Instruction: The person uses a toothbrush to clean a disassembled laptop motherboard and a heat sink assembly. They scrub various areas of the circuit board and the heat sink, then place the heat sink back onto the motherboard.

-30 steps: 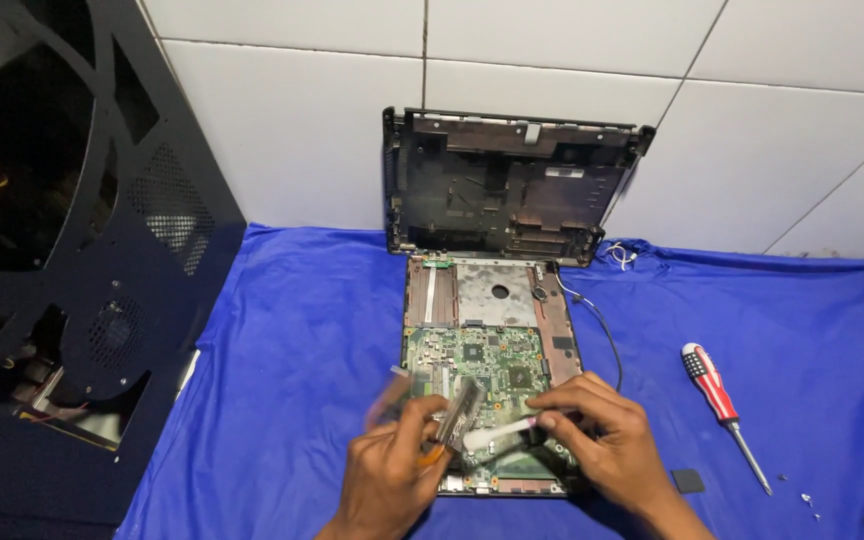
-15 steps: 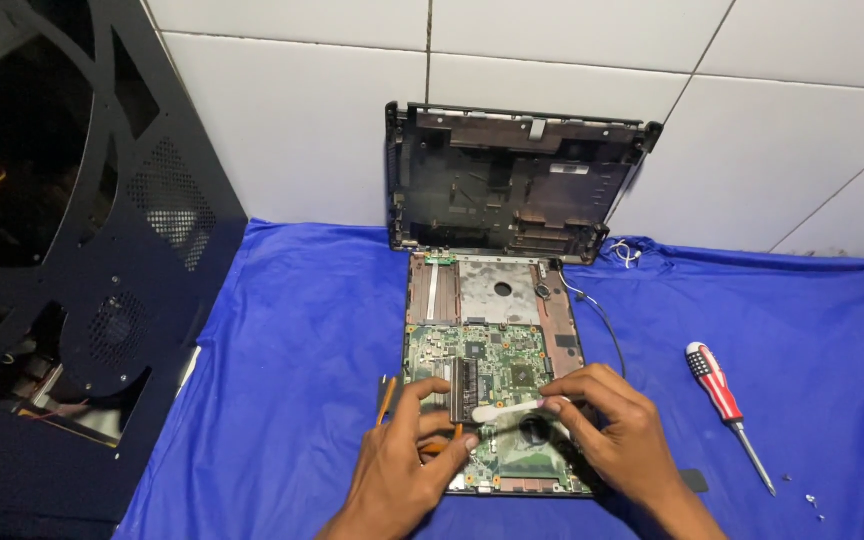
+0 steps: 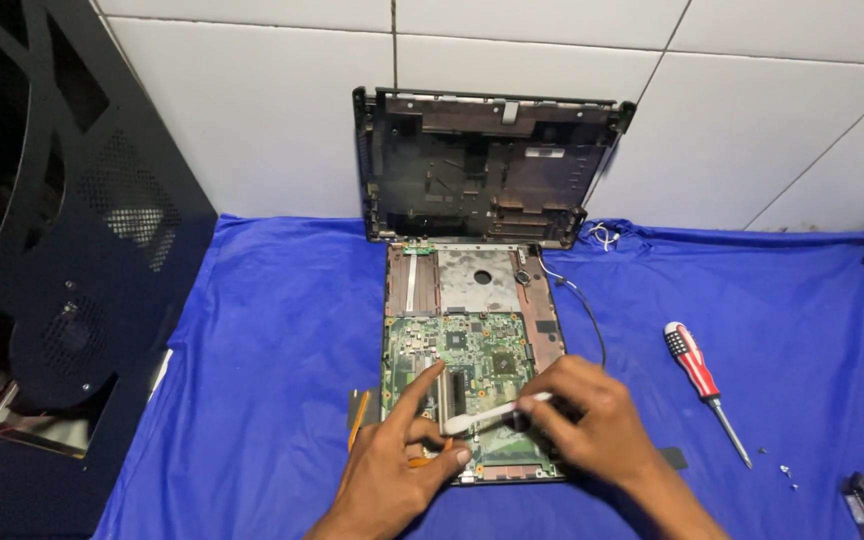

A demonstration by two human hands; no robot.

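Head view looks down on one green circuit board point(image 3: 467, 370) lying in an open laptop base point(image 3: 472, 300) on a blue cloth point(image 3: 272, 330); wide free cloth lies at 9 and 3 o'clock. One white tool point(image 3: 487, 415) lies across the board, long axis from 8 to 2 o'clock. Right hand point(image 3: 592, 425) pinches its 2 o'clock end with closed fingers. Left hand point(image 3: 402, 465) presses the board, index finger stretched; it seems to grip something orange. One red screwdriver point(image 3: 702, 380) lies at 3 o'clock, tip toward 5.
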